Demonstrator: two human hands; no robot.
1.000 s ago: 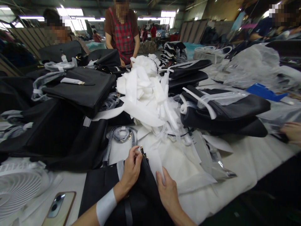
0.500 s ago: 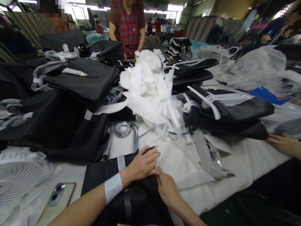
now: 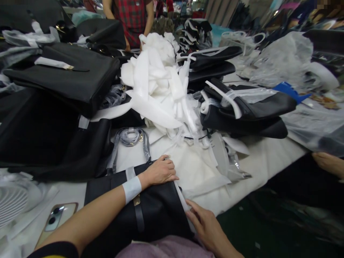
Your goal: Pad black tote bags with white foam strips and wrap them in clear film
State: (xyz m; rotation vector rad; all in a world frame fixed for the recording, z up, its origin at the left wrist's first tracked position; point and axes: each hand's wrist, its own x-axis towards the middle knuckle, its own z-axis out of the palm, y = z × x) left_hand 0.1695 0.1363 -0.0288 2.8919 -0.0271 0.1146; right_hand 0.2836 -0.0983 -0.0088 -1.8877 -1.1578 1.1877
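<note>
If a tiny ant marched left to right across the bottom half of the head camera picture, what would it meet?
White fan → smartphone → coiled, wrapped strap → the person's left hand → the person's right hand → a co-worker's hand.

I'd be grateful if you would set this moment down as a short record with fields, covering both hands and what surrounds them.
Left hand: on the black bag, near its far right corner
Right hand: fingers at the white strip along the bag's right side; grip unclear
Left wrist: pale band
Left of bag: phone, fan
Beyond bag: coiled strap, white heap
Across table: person in checked apron
</note>
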